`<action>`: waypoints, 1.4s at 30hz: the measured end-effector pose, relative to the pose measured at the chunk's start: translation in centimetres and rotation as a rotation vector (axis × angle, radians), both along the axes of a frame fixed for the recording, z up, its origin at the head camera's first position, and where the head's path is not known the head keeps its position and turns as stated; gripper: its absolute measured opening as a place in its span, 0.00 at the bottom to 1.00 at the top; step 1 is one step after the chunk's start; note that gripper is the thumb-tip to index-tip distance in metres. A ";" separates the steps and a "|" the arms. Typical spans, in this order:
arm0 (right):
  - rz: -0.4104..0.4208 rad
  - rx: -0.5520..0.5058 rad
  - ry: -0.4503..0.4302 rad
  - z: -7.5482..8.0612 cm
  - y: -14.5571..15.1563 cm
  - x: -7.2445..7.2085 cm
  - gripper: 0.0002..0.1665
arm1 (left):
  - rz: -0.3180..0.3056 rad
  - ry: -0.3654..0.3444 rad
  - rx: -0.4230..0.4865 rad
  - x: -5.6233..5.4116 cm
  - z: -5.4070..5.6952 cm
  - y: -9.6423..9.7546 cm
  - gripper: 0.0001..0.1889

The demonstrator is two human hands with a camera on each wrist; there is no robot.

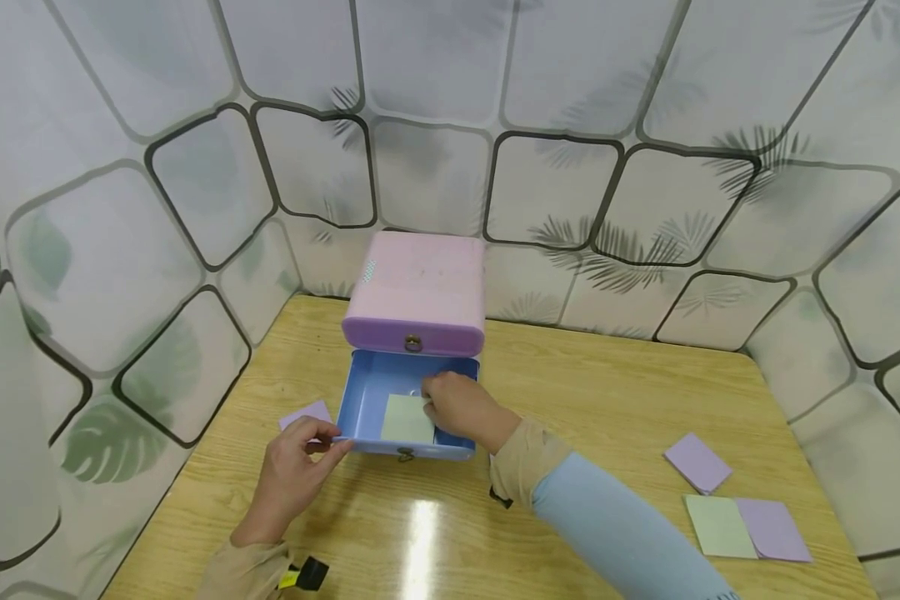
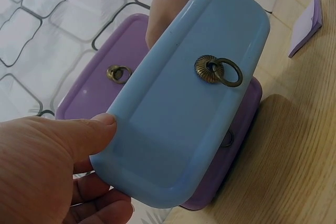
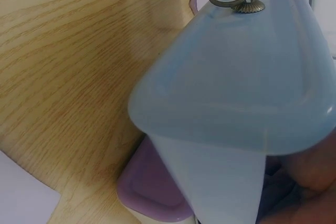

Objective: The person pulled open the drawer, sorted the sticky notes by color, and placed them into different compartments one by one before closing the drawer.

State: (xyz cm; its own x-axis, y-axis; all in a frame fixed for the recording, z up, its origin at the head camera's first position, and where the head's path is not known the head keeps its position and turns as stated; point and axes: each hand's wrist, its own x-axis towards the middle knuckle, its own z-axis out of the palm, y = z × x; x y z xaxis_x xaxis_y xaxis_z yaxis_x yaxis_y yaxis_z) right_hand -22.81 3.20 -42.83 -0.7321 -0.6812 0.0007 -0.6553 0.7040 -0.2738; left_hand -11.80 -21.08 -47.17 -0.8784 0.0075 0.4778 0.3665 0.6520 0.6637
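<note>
A small chest of drawers (image 1: 420, 275), pale pink with purple drawer fronts, stands at the back of the table. Its blue drawer (image 1: 363, 387) is pulled out; a brass ring pull (image 2: 218, 71) hangs on its front. My left hand (image 1: 294, 468) pinches the drawer's front left corner, thumb on the front face in the left wrist view. Inside the drawer lies a pale green sticky note pad (image 1: 407, 421). My right hand (image 1: 461, 406) reaches into the drawer with curled fingers and pinches the pad's right edge. The drawer front mostly hides this hand in the right wrist view.
A purple sticky note pad (image 1: 307, 412) lies left of the drawer, partly behind my left hand. On the right of the wooden table (image 1: 570, 383) lie another purple pad (image 1: 697, 463), a green pad (image 1: 720, 527) and a purple one (image 1: 774, 531) side by side. Patterned curtains surround the table.
</note>
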 end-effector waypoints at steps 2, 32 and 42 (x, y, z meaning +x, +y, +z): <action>0.005 -0.005 0.005 0.0 0.1 0.0 0.02 | 0.000 -0.001 -0.003 0.0 0.0 0.0 0.12; -0.019 -0.210 0.071 0.1 4.0 1.3 0.14 | 0.001 0.000 0.003 0.1 -0.2 0.2 0.11; -0.062 -0.398 0.225 -0.1 9.9 2.1 0.13 | 0.010 -0.019 0.034 0.1 -0.5 0.1 0.10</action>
